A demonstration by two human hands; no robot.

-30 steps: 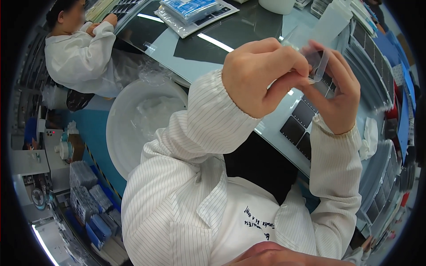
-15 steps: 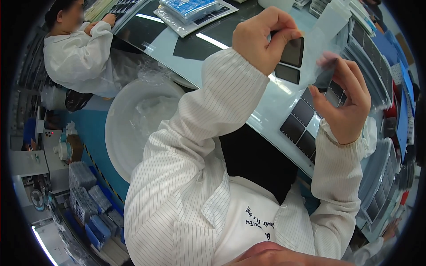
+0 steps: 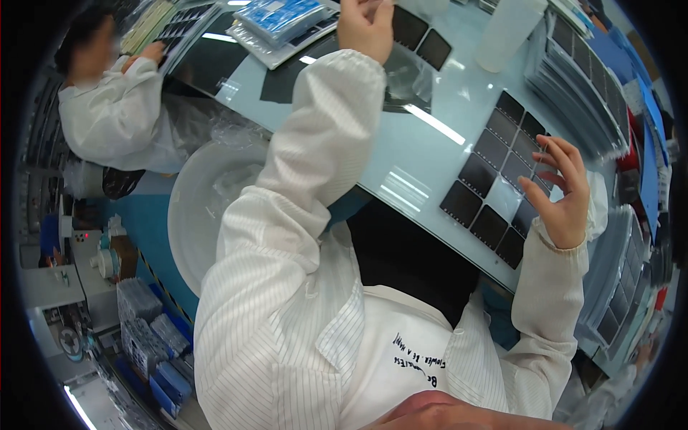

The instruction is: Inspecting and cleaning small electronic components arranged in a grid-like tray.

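Over a sheet of dark rectangular panels (image 3: pixel 495 168) at the right of the glass-topped table, my right hand (image 3: pixel 564 188) is held with fingers spread and nothing visible between them. One place in the sheet shows pale among the dark panels. My left hand (image 3: pixel 367 32) reaches to the top edge of the picture, where its fingertips are partly cut off; whether it holds anything I cannot tell. Beside it lie two dark panels, one near the fingers (image 3: pixel 410 30) and another (image 3: pixel 434 49). Below them is a crumpled clear film (image 3: pixel 412 82).
A tall translucent container (image 3: pixel 510 36) and a stack of clear trays (image 3: pixel 579 93) stand at the right. Blue packs (image 3: pixel 279 18) lie at the back left. A white bin (image 3: pixel 190 222) stands beside the table. Another person (image 3: pixel 107 115) works at the far left.
My left hand has moved up and left, away from the panels it was near. My right hand has let go of the dark panel and moved down, its fingers spreading over the sheet.
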